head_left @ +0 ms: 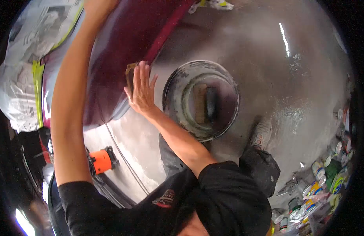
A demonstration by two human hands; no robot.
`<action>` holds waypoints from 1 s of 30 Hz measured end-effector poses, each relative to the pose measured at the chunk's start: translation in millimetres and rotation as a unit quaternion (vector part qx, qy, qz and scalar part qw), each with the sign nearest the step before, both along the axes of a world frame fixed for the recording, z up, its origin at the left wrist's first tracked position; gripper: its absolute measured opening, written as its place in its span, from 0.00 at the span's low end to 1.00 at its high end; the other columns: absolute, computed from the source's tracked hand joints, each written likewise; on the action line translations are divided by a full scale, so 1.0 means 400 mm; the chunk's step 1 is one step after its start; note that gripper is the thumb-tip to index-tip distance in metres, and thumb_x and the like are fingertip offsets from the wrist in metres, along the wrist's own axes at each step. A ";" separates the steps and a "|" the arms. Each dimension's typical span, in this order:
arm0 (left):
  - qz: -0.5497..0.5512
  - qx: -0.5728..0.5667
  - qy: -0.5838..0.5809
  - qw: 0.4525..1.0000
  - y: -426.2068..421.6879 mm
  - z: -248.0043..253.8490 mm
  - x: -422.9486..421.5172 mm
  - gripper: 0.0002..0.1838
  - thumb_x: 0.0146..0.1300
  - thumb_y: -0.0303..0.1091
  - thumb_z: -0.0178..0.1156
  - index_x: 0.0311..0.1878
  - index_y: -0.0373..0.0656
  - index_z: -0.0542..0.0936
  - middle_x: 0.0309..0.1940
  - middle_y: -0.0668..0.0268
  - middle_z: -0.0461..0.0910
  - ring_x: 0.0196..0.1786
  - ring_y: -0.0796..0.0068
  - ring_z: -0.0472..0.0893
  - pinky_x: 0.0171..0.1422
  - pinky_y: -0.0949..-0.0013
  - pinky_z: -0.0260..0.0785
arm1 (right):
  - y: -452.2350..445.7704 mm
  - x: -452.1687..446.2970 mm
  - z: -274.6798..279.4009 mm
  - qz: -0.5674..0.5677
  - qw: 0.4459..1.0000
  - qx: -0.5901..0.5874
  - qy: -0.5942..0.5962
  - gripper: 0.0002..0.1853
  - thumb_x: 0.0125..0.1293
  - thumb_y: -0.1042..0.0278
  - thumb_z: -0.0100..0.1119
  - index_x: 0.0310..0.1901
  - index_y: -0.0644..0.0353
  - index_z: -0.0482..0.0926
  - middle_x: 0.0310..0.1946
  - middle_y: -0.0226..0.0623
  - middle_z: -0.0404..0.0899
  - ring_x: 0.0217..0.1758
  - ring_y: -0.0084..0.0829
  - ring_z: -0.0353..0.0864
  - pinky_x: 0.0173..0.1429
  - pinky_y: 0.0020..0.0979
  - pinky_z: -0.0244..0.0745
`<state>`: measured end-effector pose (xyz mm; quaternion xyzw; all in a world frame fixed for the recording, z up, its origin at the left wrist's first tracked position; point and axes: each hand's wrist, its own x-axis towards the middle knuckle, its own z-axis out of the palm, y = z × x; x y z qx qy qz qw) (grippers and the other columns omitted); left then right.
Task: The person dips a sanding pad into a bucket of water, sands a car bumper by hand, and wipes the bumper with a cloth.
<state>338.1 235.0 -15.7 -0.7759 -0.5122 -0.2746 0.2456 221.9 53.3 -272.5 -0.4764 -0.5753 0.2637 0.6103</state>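
Plastic sheeting (22, 94) and yellow tape (39, 90) cover the left side, probably to shield what lies beneath, while the left arm (73, 90) reaches up beside the maroon panel (123, 39), its hand beyond the top edge, so I cannot tell its grip. The right hand (141, 88), partly open with its little finger spread, holds a brown block (130, 74) at the panel's lower edge, seemingly laid flat for even pressure; the bucket (173, 80) stands just beside it, apparently for easy reach, with two more blocks inside.
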 end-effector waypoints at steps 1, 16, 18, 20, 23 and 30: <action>-0.011 0.009 0.008 1.000 0.006 0.004 0.006 0.24 0.70 0.50 0.60 0.44 0.32 0.83 0.36 0.36 0.83 0.43 0.34 0.83 0.48 0.46 0.73 | 0.035 0.025 -0.002 -0.026 0.999 -0.002 -0.028 0.51 0.73 0.46 0.55 0.80 0.71 0.38 0.82 0.64 0.33 0.86 0.61 0.32 0.79 0.73 0.27; 0.009 -0.018 0.003 1.000 -0.003 -0.003 0.001 0.24 0.70 0.51 0.62 0.45 0.33 0.83 0.35 0.41 0.85 0.40 0.41 0.85 0.47 0.50 0.74 | -0.120 -0.094 -0.036 0.058 0.997 0.015 -0.042 0.51 0.73 0.42 0.55 0.81 0.67 0.41 0.82 0.63 0.30 0.86 0.59 0.33 0.77 0.78 0.32; -0.017 -0.028 -0.014 0.999 -0.016 0.002 0.011 0.25 0.69 0.51 0.62 0.45 0.33 0.83 0.34 0.41 0.85 0.39 0.44 0.85 0.46 0.51 0.74 | -0.078 -0.064 -0.053 0.014 0.997 0.024 -0.072 0.50 0.73 0.42 0.56 0.81 0.68 0.43 0.83 0.61 0.33 0.86 0.57 0.35 0.77 0.78 0.33; -0.012 -0.022 -0.014 1.000 -0.003 0.001 0.004 0.25 0.69 0.52 0.62 0.42 0.33 0.82 0.33 0.42 0.85 0.38 0.46 0.85 0.45 0.52 0.74 | 0.092 0.117 0.026 -0.071 0.996 -0.014 -0.042 0.45 0.75 0.47 0.53 0.80 0.70 0.47 0.83 0.59 0.37 0.87 0.55 0.37 0.78 0.76 0.33; 0.020 -0.021 -0.001 1.000 0.000 0.004 0.000 0.25 0.69 0.52 0.61 0.41 0.33 0.82 0.32 0.42 0.84 0.37 0.46 0.85 0.45 0.51 0.74 | 0.405 0.364 0.105 -0.154 0.983 -0.067 0.068 0.36 0.80 0.50 0.40 0.78 0.70 0.53 0.82 0.56 0.45 0.86 0.52 0.42 0.82 0.65 0.35; 0.033 -0.034 0.000 0.999 -0.012 0.012 0.008 0.26 0.69 0.53 0.61 0.41 0.33 0.82 0.32 0.43 0.85 0.37 0.46 0.84 0.46 0.50 0.73 | 0.057 0.044 0.004 -0.053 0.998 -0.036 -0.016 0.41 0.78 0.49 0.46 0.81 0.67 0.45 0.83 0.58 0.35 0.86 0.59 0.34 0.79 0.75 0.30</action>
